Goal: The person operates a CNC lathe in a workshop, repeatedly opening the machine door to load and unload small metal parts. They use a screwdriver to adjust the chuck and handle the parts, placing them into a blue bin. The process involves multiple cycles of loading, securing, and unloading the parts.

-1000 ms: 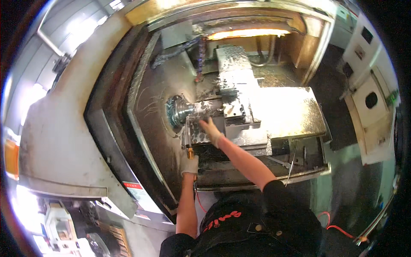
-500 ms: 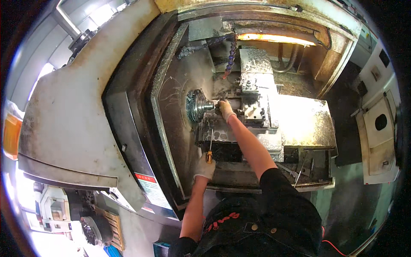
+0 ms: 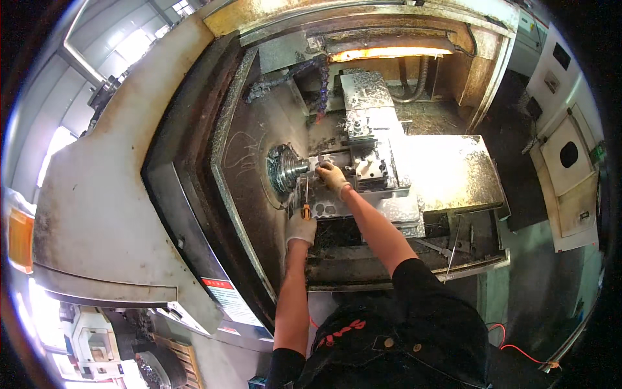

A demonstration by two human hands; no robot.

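Note:
My left hand (image 3: pixel 300 230), in a pale work glove, is closed round a screwdriver with a yellow-orange handle (image 3: pixel 306 211). Its thin shaft (image 3: pixel 307 189) points away from me, with the tip just below the machined end of the lathe chuck (image 3: pixel 284 170). My right hand (image 3: pixel 333 178), gloved too, is to the right of the shiny round metal part (image 3: pixel 300 165) at the chuck's front. Its fingers are bent together; what they hold, if anything, is hidden. Close to the right of this hand is the tool block (image 3: pixel 370 167).
A segmented coolant hose (image 3: pixel 323 91) hangs above the chuck. The lit metal cover (image 3: pixel 453 172) extends to the right. Long tools (image 3: pixel 440 248) lie in the tray at the front right. The machine's door edge (image 3: pixel 223 175) stands close on the left.
My left hand has brought the screwdriver farther from me, up toward the chuck. My right hand has shifted slightly nearer to me and away from the chuck. The whole view has moved slightly.

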